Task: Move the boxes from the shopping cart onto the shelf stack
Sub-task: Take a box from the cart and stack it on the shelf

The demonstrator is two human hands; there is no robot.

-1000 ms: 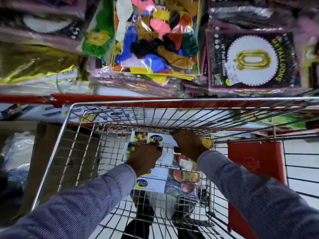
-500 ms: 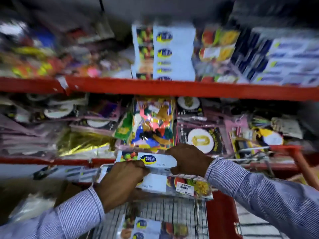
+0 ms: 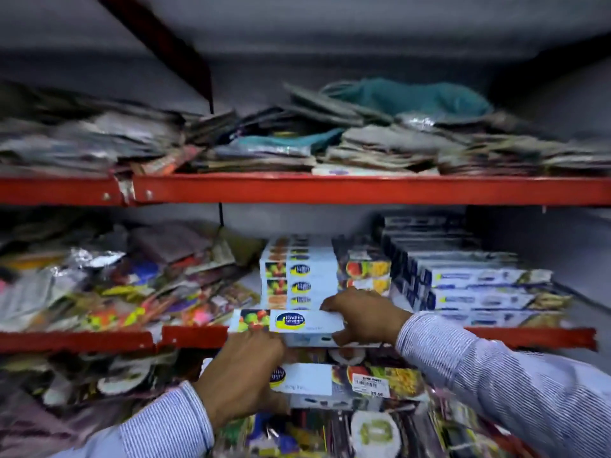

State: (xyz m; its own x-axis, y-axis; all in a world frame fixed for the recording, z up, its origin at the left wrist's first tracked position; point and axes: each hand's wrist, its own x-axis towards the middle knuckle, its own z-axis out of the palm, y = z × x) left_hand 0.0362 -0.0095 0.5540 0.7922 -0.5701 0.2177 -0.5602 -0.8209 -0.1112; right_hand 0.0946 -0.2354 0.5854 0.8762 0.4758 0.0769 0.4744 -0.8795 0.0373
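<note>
Since half a second ago, the boxes are being raised from just above the cart to the level of the middle shelf, and the cart is no longer being seen.

From the head view, two long flat boxes are being carried, one above the other. The upper box (image 3: 291, 321) is being held with its long axis running left to right, level with the red shelf edge (image 3: 195, 335). It is being gripped at its right end by the right hand (image 3: 363, 317), whose fingers (image 3: 330, 304) are being curled over its top. The lower box (image 3: 344, 380) is being supported at its left end by the left hand (image 3: 244, 375), which is being kept closed on it while also touching the upper box from beneath.

The stack of matching boxes (image 3: 299, 272) is lying just beyond and slightly above the upper box, straight ahead of the fingers and parallel to it. A forward and upward push is probably being called for, with the right hand nearer the stack.
</note>
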